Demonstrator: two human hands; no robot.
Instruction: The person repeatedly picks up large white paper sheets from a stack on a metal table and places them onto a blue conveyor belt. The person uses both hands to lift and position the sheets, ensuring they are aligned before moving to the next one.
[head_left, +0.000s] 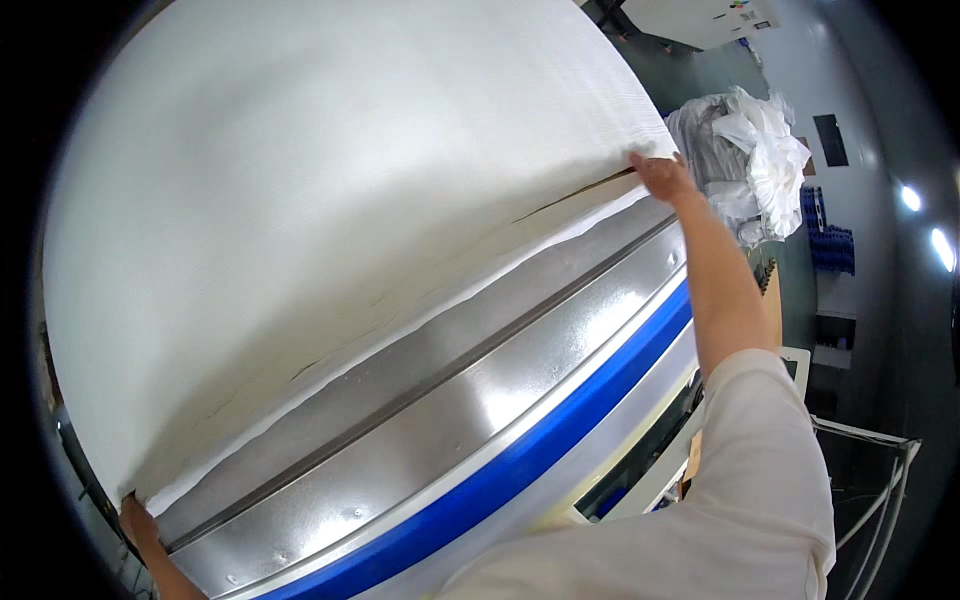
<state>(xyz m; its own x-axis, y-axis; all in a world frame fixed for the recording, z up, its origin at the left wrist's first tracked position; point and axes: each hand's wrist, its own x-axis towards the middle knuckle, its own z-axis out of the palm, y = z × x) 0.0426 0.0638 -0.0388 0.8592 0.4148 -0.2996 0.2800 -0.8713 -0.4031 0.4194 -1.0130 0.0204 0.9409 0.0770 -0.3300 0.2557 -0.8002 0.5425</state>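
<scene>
A wide sheet of white fabric covers most of the view, with a thin dark gap running in places along its near edge. My right hand has hold of the sheet's near right corner, arm stretched far out. At the lower left, my left hand grips the near left corner; its fingers are partly hidden by the fabric. Between the hands the edge hangs slightly wavy over a bare metal bed.
A blue strip borders the metal bed on my side. Crumpled white plastic or cloth is heaped beyond my right hand. A white machine stands at the far right, and a white metal frame at the lower right.
</scene>
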